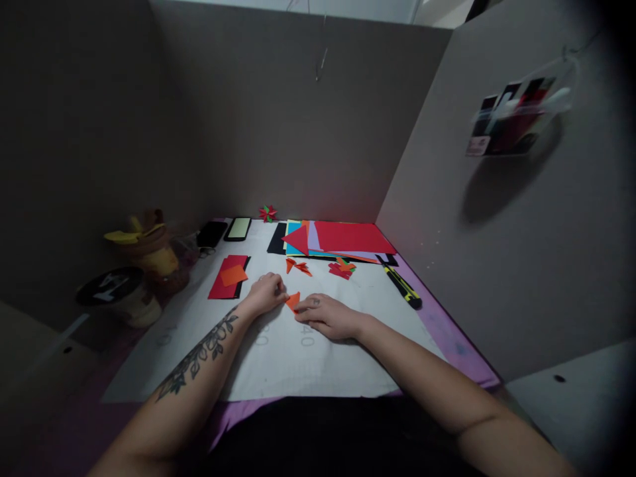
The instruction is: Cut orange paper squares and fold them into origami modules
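Observation:
A small folded piece of orange paper [293, 302] lies on the white mat [328, 371], between my two hands. My left hand [267, 293] is closed, its fingertips gripping the left corner of the paper. From the right, my right hand [328, 317] holds the lower right edge with thumb and bent fingers. Just beyond them are some folded orange pieces [299, 267]. To the left, an orange paper square [233, 275] rests on red paper strips [218, 286]. A pile of red, orange and green pieces [342, 269] sits farther right.
Coloured paper sheets [352, 237] are stacked at the back. A yellow and black utility knife [403, 286] lies on the right. Beyond are a phone [238, 228] and a red-green paper star [267, 213]. A lidded tub [119, 296] and a pot of tools [154, 255] stand left.

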Available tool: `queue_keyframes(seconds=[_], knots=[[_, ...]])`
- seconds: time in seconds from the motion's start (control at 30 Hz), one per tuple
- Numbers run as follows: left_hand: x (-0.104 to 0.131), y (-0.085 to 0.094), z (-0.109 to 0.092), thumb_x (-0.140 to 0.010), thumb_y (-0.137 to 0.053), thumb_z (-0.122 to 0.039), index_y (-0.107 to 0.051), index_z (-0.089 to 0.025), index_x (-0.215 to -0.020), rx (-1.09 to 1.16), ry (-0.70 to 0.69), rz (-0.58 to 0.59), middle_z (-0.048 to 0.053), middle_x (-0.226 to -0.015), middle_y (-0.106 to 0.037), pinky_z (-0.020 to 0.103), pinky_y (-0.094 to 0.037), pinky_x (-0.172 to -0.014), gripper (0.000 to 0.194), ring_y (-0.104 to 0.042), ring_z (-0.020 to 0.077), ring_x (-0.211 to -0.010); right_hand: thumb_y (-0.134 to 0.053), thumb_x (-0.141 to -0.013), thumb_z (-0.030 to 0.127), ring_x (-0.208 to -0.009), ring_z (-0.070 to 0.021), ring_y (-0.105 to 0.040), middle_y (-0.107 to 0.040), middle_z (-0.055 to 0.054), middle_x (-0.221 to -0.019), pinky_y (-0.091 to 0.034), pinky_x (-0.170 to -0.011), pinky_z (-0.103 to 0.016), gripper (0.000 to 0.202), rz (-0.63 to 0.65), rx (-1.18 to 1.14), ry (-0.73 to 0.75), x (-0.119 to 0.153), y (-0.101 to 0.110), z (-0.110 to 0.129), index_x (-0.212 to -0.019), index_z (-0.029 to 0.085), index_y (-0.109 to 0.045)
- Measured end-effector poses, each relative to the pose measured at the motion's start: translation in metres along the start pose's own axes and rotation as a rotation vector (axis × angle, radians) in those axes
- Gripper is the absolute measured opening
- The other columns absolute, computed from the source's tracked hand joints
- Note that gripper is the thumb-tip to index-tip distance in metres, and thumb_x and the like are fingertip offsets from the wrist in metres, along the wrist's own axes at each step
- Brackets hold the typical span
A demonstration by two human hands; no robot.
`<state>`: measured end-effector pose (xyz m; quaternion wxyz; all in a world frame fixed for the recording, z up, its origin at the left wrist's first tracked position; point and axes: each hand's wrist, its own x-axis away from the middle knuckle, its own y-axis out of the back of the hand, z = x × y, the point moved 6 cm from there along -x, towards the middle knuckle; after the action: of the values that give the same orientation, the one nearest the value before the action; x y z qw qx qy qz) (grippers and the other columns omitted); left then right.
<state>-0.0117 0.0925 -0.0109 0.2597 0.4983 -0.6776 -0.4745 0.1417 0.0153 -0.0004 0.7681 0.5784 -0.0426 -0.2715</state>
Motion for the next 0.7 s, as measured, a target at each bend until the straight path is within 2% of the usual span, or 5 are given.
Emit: queue_keyframes(seconds=[0.17, 0.3, 0.7], knots=[[0.003, 0.001, -0.001, -0.074, -0.058, -0.034, -0.062, -0.021, -0.085, 0.06, -0.061, 0.013, 0.005, -0.094, -0.059, 0.03, -0.041, -0.079, 0.017, -0.054, 0.0198, -0.09, -0.051, -0.082, 0.015, -0.108, -0.0204, -0.051, -0.057, -0.009, -0.119, -0.036, -0.097, -0.04, 0.032, -0.006, 0.008, 0.002, 0.0, 0.001, 0.002, -0.112, 0.022, -0.062], [0.006, 0.004, -0.005, -0.082, -0.049, -0.036, -0.066, -0.023, -0.091, 0.108, -0.135, 0.034, 0.005, -0.102, -0.061, 0.031, -0.04, -0.088, 0.023, -0.053, 0.0192, -0.095, -0.053, -0.082, 0.016, -0.109, -0.0202, -0.051, -0.057, -0.009, -0.117, -0.037, -0.097, -0.04, 0.031, -0.006, 0.01, 0.01, -0.001, 0.0, 0.002, -0.111, 0.021, -0.062], [-0.001, -0.005, -0.013, -0.078, -0.054, -0.04, -0.069, -0.022, -0.072, 0.07, -0.167, 0.101, 0.004, -0.109, -0.06, 0.034, -0.039, -0.09, 0.025, -0.052, 0.0222, -0.101, -0.054, -0.081, 0.018, -0.107, -0.0209, -0.051, -0.058, -0.009, -0.118, -0.037, -0.096, -0.04, 0.028, -0.014, -0.029, 0.038, -0.001, 0.0, 0.0, -0.109, 0.02, -0.062]])
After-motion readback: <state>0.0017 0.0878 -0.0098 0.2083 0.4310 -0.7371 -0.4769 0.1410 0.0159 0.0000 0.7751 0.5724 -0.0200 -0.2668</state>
